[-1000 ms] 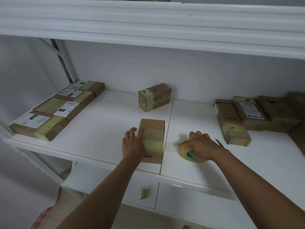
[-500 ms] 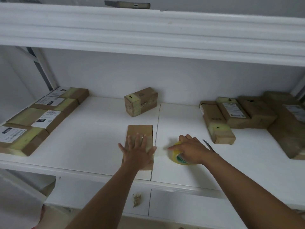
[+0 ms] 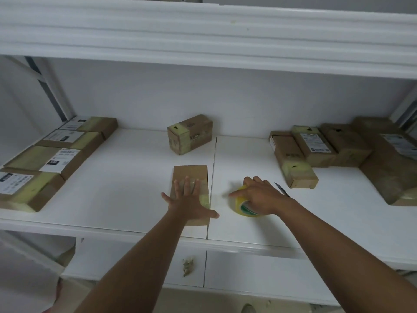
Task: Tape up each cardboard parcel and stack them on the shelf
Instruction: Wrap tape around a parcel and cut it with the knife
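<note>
A flat cardboard parcel (image 3: 190, 173) lies near the front edge of the white shelf (image 3: 126, 188). My left hand (image 3: 188, 201) presses flat on it with straight, spread fingers, over a band of yellowish tape. Just to the right, my right hand (image 3: 261, 196) grips a roll of yellow tape (image 3: 242, 205) that stands on the shelf. A clear strip of tape runs from the roll to the parcel. A small blade (image 3: 282, 189) pokes out behind my right wrist.
Several taped parcels with labels lie in a row at the left (image 3: 52, 159). One taped parcel (image 3: 190, 133) stands at the back middle. A heap of parcels (image 3: 334, 147) fills the right side. A lower shelf (image 3: 140, 265) holds a scrap of tape (image 3: 187, 266).
My left hand slid from the parcel's left side onto its top and spread flat. The right hand stayed on the tape roll. My view shifted to the right.
</note>
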`<move>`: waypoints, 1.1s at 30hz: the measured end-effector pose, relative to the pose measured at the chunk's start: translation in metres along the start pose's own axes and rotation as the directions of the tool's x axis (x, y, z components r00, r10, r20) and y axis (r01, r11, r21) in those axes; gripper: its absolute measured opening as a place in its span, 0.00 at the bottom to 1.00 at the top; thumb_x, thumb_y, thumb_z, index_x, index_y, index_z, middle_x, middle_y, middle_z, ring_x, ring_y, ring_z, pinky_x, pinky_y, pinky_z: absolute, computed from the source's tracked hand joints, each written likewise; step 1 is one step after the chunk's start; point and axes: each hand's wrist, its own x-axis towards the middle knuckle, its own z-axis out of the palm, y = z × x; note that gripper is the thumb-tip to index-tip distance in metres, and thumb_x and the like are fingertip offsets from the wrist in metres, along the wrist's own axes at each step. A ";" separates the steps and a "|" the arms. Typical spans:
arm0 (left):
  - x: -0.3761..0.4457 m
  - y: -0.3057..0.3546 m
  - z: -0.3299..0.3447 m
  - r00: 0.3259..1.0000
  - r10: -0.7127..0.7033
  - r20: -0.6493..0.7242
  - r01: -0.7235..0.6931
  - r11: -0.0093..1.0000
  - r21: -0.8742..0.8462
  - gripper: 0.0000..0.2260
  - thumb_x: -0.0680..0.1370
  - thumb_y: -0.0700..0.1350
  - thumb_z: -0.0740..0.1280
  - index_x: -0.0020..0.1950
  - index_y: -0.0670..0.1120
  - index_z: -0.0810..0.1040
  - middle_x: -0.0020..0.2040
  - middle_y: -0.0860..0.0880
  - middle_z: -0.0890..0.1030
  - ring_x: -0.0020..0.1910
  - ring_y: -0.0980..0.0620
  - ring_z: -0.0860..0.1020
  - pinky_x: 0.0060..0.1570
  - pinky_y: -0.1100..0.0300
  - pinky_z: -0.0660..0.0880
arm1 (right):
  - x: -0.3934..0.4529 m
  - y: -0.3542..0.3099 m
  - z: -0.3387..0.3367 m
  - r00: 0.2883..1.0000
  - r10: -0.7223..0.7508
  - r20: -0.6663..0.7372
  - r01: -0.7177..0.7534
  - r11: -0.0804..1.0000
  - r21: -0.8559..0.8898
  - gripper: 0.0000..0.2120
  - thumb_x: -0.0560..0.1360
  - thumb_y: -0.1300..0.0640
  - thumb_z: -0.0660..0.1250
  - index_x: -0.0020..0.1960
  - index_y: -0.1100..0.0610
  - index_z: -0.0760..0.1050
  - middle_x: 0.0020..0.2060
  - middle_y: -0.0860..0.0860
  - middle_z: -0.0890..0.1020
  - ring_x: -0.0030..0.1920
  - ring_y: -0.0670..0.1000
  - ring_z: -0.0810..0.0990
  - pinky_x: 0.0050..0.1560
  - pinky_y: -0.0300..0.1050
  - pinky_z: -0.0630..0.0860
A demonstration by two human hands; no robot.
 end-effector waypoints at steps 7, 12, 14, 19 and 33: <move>-0.019 0.014 0.014 0.964 -0.067 -0.258 0.064 0.998 -0.019 0.48 0.69 0.76 0.60 0.81 0.57 0.44 0.82 0.47 0.42 0.79 0.34 0.41 0.71 0.26 0.46 | -0.002 0.004 0.003 1.000 -0.006 -0.011 0.007 0.997 0.076 0.30 0.78 0.59 0.57 0.72 0.31 0.65 0.54 0.49 0.66 0.56 0.54 0.66 0.51 0.47 0.64; -0.018 0.002 0.032 0.968 -0.012 -0.250 0.014 1.000 0.005 0.52 0.67 0.79 0.59 0.80 0.54 0.40 0.81 0.41 0.41 0.78 0.29 0.43 0.76 0.35 0.46 | -0.002 0.011 0.005 1.000 -0.026 -0.017 0.028 0.994 0.107 0.30 0.77 0.59 0.58 0.72 0.31 0.65 0.51 0.47 0.64 0.55 0.53 0.65 0.51 0.47 0.63; -0.017 0.000 0.036 0.974 -0.011 -0.225 0.025 0.998 0.060 0.57 0.64 0.80 0.60 0.80 0.55 0.35 0.80 0.40 0.36 0.78 0.29 0.40 0.73 0.30 0.46 | -0.001 0.012 0.006 0.999 -0.035 -0.014 0.036 0.994 0.106 0.30 0.77 0.59 0.58 0.72 0.31 0.64 0.50 0.47 0.63 0.55 0.52 0.65 0.51 0.47 0.64; -0.020 0.005 0.032 0.977 -0.079 -0.199 0.081 0.997 0.000 0.49 0.68 0.74 0.65 0.78 0.65 0.36 0.81 0.46 0.34 0.78 0.33 0.40 0.70 0.29 0.54 | -0.003 0.014 0.004 0.998 -0.063 -0.009 0.064 0.992 0.111 0.30 0.79 0.59 0.57 0.73 0.31 0.63 0.51 0.48 0.62 0.57 0.54 0.65 0.50 0.47 0.64; -0.046 0.038 0.015 0.973 -0.099 -0.209 -0.016 0.872 -0.490 0.47 0.64 0.76 0.66 0.79 0.63 0.54 0.79 0.52 0.61 0.73 0.42 0.69 0.67 0.46 0.68 | -0.038 0.036 -0.013 0.993 -0.080 -0.084 0.096 0.970 0.221 0.26 0.82 0.54 0.57 0.75 0.33 0.58 0.51 0.47 0.62 0.58 0.51 0.67 0.44 0.46 0.62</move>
